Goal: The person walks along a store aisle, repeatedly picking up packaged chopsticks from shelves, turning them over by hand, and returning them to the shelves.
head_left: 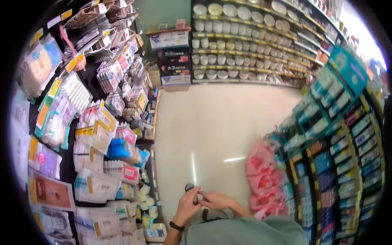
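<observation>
My left hand (187, 207), with a dark bracelet (176, 226) at its wrist, is held in front of my body at the bottom middle of the head view. Beside it is my right hand (218, 201), its bent fingers reaching toward the left fingertips. Both hands look closed, and the fingertips nearly meet. Whatever lies between them, if anything, is too small or hidden to name. Just beyond the fingers shows a dark rounded shape, perhaps a shoe tip (189, 187). Below the hands is my green top (245, 230).
Hanging packets (98, 183) and hangers (92, 38) line the left rack. Bowls and cups fill the back shelves (245, 32), with stacked boxes (174, 61) to their left. Pink bags (265, 175) stand at right beside a teal display (326, 98). Pale floor (204, 122) runs between.
</observation>
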`<control>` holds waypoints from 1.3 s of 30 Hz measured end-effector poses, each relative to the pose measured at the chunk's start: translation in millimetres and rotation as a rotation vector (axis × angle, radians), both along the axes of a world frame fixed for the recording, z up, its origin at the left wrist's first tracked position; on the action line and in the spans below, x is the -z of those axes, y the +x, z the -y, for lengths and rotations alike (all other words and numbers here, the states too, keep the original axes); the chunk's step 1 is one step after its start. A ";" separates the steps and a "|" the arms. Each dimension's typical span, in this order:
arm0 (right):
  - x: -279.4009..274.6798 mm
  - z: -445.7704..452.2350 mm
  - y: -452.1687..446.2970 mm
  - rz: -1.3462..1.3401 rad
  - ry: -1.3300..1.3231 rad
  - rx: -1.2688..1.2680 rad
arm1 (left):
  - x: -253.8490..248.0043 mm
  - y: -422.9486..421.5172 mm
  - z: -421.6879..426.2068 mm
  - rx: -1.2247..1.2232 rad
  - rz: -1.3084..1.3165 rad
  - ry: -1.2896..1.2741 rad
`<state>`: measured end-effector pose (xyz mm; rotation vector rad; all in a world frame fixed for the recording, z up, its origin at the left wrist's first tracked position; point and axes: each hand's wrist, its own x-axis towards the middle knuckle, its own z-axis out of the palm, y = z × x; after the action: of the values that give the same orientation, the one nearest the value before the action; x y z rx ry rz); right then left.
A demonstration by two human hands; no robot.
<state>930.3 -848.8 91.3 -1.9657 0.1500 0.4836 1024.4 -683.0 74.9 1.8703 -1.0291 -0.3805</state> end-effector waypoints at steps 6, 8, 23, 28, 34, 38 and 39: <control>-26.9 53.6 130.6 0.247 -0.023 0.092 | -30.9 132.4 47.1 -0.125 0.080 -0.199; -27.1 65.9 162.8 0.341 -0.051 0.158 | -29.8 165.3 63.2 -0.157 0.046 -0.253; 37.3 202.5 377.5 0.213 0.094 -0.059 | -20.4 381.1 223.2 0.145 0.125 -0.184; 55.3 270.2 478.7 0.245 0.158 0.018 | -54.4 471.0 289.9 0.134 0.211 -0.123; 15.5 340.2 586.2 0.627 0.178 0.155 | -63.8 562.5 359.5 0.066 0.267 -0.135; 0.3 373.3 622.2 0.392 0.257 0.276 | -52.4 602.0 398.8 -0.052 0.080 -0.205; 0.8 384.4 630.0 0.279 0.239 0.284 | -48.0 614.9 410.8 -0.072 0.080 -0.188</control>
<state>1560.3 -1233.2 90.5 -1.7215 0.1817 0.0370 1639.3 -1093.8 122.9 1.7590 -1.0113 -0.1620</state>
